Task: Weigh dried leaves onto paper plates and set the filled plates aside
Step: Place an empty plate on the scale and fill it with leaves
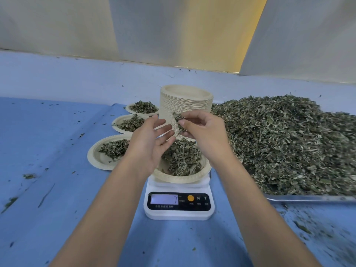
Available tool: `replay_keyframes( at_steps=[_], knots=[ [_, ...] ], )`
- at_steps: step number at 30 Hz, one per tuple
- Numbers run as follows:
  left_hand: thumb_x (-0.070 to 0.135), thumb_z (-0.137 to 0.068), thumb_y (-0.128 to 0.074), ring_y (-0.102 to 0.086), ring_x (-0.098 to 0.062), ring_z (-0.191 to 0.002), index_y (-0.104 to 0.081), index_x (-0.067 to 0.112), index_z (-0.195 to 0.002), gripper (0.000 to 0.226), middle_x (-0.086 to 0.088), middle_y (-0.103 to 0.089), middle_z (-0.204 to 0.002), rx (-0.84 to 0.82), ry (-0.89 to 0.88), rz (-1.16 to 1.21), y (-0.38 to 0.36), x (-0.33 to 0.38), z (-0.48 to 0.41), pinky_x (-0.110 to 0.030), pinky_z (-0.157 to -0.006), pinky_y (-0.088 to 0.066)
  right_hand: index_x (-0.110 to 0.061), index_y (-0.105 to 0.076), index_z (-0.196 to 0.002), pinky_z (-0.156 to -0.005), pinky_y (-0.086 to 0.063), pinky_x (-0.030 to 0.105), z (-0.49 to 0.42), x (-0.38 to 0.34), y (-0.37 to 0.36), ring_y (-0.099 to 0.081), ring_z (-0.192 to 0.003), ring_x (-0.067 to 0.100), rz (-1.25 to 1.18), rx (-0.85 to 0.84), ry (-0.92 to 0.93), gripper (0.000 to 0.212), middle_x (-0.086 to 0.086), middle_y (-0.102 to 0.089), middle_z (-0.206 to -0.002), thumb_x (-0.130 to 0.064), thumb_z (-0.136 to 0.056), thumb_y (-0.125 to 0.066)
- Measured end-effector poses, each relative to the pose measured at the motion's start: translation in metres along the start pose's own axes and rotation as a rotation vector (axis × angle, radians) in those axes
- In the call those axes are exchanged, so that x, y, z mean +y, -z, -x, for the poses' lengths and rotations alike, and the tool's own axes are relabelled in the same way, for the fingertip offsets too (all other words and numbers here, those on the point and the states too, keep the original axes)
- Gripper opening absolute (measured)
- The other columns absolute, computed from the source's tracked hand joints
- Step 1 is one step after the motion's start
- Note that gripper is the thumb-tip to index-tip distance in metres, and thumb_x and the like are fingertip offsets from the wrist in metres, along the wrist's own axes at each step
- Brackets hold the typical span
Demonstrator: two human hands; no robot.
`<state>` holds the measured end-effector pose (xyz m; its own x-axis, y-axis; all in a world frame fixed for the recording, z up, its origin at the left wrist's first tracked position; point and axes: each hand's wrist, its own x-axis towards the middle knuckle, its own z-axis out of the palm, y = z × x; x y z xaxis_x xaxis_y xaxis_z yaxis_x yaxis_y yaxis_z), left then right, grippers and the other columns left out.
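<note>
A paper plate [185, 179] heaped with dried leaves [183, 157] sits on a white digital scale [179, 204] whose display shows a 7. My right hand [204, 132] hovers above the plate and pinches a small clump of leaves [178, 120] between thumb and fingers. My left hand [152, 139] is held beside it with straight fingers, palm turned toward the right hand, holding nothing. A big pile of dried leaves [285, 143] fills a metal tray [308, 198] on the right.
Three filled paper plates [105, 155] [125, 123] [143, 107] lie in a row left of the scale. A tall stack of unused plates [185, 105] stands behind the scale. Leaf crumbs dot the blue table cover [48, 151]. Pale curtains hang behind.
</note>
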<state>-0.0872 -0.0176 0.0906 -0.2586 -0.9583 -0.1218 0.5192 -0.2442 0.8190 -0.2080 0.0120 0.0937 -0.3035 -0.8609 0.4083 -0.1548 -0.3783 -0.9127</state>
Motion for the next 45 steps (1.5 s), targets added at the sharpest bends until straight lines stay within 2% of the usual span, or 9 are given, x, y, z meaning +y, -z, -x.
replay_keyframes(
  at_steps=[5, 9, 12, 16, 21, 25, 33, 39, 45],
  knots=[
    [0.036, -0.102, -0.034, -0.064, -0.019, -0.072, -0.054, 0.006, -0.093, 0.037, -0.011, -0.064, -0.083, -0.113, 0.096, 0.121, -0.005, 0.001, 0.001, -0.033, -0.072, -0.054, -0.01, -0.072, -0.085, -0.077, -0.056, 0.021, 0.006, -0.002, -0.004, -0.068, -0.078, 0.003, 0.171, -0.239, 0.075, 0.022, -0.005, -0.073, -0.083, 0.01, -0.082, -0.063],
    [0.027, -0.103, -0.036, -0.068, -0.016, -0.057, -0.056, 0.006, -0.087, 0.033, -0.01, -0.067, -0.069, -0.073, 0.142, 0.172, -0.005, -0.002, 0.001, -0.027, -0.057, -0.058, -0.009, -0.075, -0.09, -0.079, -0.05, 0.01, 0.01, -0.001, -0.008, -0.065, -0.081, -0.007, 0.365, -0.258, 0.151, 0.023, -0.006, -0.072, -0.092, 0.008, -0.081, -0.063],
    [0.022, -0.102, -0.038, -0.067, -0.019, -0.072, -0.055, 0.004, -0.093, 0.026, -0.013, -0.066, -0.085, -0.076, 0.148, 0.19, -0.006, -0.003, 0.0, -0.033, -0.07, -0.057, -0.009, -0.075, -0.09, -0.078, -0.049, 0.009, 0.008, 0.0, -0.006, -0.065, -0.079, -0.008, 0.384, -0.22, 0.146, 0.019, -0.004, -0.074, -0.094, 0.005, -0.082, -0.064],
    [0.021, -0.103, -0.036, -0.06, -0.026, -0.097, -0.054, 0.002, -0.104, 0.026, -0.02, -0.058, -0.119, -0.105, 0.158, 0.162, -0.015, -0.006, 0.002, -0.037, -0.086, -0.05, -0.021, -0.073, -0.081, -0.082, -0.056, 0.028, 0.005, 0.0, 0.005, -0.07, -0.085, 0.011, 0.301, -0.169, 0.066, 0.026, 0.0, -0.075, -0.091, 0.003, -0.082, -0.066],
    [0.028, -0.102, -0.035, -0.053, -0.022, -0.081, -0.051, 0.001, -0.112, 0.034, -0.015, -0.056, -0.095, -0.173, 0.188, 0.134, -0.048, -0.013, 0.005, -0.033, -0.083, -0.043, -0.016, -0.071, -0.079, -0.066, -0.056, 0.018, 0.004, 0.0, 0.038, -0.065, -0.061, 0.005, 0.04, -0.066, -0.116, 0.027, -0.001, -0.071, -0.071, 0.01, -0.082, -0.062],
    [0.03, -0.101, -0.037, -0.057, -0.024, -0.087, -0.053, 0.002, -0.103, 0.032, -0.014, -0.056, -0.09, -0.221, 0.221, 0.078, -0.081, -0.028, 0.007, -0.034, -0.085, -0.048, -0.006, -0.068, -0.08, -0.06, -0.054, 0.014, 0.006, -0.003, 0.076, -0.066, -0.059, 0.006, -0.21, 0.103, -0.222, 0.021, 0.001, -0.07, -0.066, 0.012, -0.085, -0.058],
    [0.024, -0.101, -0.039, -0.056, -0.021, -0.084, -0.052, 0.002, -0.114, 0.03, -0.014, -0.054, -0.095, -0.231, 0.266, 0.071, -0.116, -0.062, 0.008, -0.029, -0.081, -0.048, -0.005, -0.067, -0.082, -0.062, -0.055, 0.015, 0.015, 0.001, 0.119, -0.065, -0.058, 0.004, -0.19, 0.202, -0.268, 0.021, 0.002, -0.07, -0.065, 0.012, -0.085, -0.057],
    [0.023, -0.101, -0.034, -0.051, -0.021, -0.07, -0.048, 0.007, -0.082, 0.028, -0.013, -0.052, -0.083, -0.106, 0.278, 0.13, -0.109, -0.064, -0.004, -0.03, -0.065, -0.045, -0.018, -0.075, -0.075, -0.075, -0.056, 0.025, 0.011, 0.0, 0.105, -0.065, -0.074, 0.01, 0.185, 0.087, -0.165, 0.035, 0.008, -0.074, -0.084, 0.006, -0.083, -0.051],
    [0.016, -0.102, -0.034, -0.055, -0.02, -0.068, -0.05, 0.001, -0.116, 0.026, -0.017, -0.058, -0.099, -0.09, 0.322, 0.101, -0.123, -0.076, -0.008, -0.023, -0.045, -0.046, -0.02, -0.077, -0.069, -0.074, -0.059, 0.029, 0.01, 0.002, 0.107, -0.07, -0.078, 0.013, 0.139, 0.25, -0.229, 0.03, 0.002, -0.074, -0.08, -0.007, -0.085, -0.055]
  ],
)
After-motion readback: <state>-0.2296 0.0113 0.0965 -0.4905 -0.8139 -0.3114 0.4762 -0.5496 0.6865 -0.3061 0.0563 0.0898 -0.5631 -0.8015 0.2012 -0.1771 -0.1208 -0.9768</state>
